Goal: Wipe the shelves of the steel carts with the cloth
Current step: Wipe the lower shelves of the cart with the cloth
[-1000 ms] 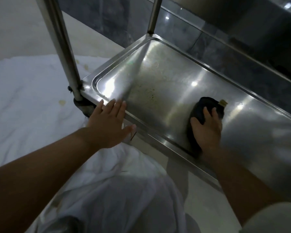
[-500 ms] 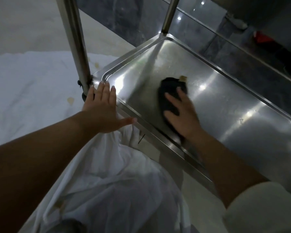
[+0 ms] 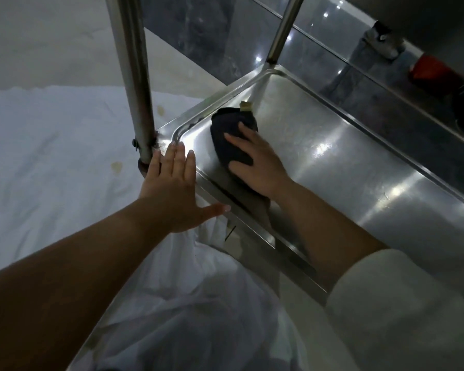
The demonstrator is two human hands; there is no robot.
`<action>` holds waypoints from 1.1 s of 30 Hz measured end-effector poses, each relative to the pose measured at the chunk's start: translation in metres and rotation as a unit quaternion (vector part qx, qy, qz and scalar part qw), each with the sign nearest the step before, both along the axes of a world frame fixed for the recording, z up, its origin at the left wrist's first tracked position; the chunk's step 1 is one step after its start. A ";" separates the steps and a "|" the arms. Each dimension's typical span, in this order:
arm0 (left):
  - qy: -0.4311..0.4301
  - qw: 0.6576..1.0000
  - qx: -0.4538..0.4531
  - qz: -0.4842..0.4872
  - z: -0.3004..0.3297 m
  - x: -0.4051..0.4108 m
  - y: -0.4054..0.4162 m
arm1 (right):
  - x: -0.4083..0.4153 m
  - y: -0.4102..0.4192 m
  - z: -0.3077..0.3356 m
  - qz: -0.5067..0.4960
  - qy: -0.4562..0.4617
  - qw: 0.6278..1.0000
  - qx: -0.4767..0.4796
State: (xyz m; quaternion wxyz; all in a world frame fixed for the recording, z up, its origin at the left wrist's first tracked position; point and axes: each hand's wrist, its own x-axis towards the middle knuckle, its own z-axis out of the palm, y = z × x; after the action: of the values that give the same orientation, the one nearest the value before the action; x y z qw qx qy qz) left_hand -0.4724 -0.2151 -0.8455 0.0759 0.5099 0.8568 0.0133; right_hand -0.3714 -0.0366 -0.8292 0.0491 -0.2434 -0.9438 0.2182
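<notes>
Near the shelf (image 3: 359, 167) corner rim, right hand (image 3: 257, 167) presses cloth (image 3: 229, 135).

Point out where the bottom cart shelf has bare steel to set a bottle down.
Bare steel lies right of the right hand, running between the shelf's near and far rims. The left end is crowded: the dark cloth is pressed there, and the left hand rests on the corner by the post.
</notes>
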 end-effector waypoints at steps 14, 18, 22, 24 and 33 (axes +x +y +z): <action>-0.022 0.998 0.049 0.014 -0.009 0.021 -0.009 | -0.049 0.075 0.013 -0.182 -0.012 0.981 -0.060; -0.012 0.999 0.032 0.018 -0.004 0.019 -0.008 | -0.060 0.012 0.007 -0.053 -0.019 0.998 0.005; -0.008 1.000 0.023 0.011 -0.003 0.019 -0.009 | 0.017 -0.016 0.002 -0.023 -0.033 0.999 0.006; -0.006 1.000 0.021 0.010 -0.003 0.020 -0.009 | 0.067 -0.009 0.000 -0.094 -0.029 0.995 0.004; -0.011 0.998 -0.012 0.055 0.012 0.036 0.006 | 0.201 0.066 0.005 -0.489 0.001 0.872 -0.005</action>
State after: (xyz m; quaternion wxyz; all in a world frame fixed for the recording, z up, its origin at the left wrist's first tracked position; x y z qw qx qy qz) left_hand -0.4368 -0.2093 -0.8337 0.0904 0.4609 0.8828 0.0124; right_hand -0.1702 0.0294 -0.8238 0.1494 -0.6739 -0.7030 0.1714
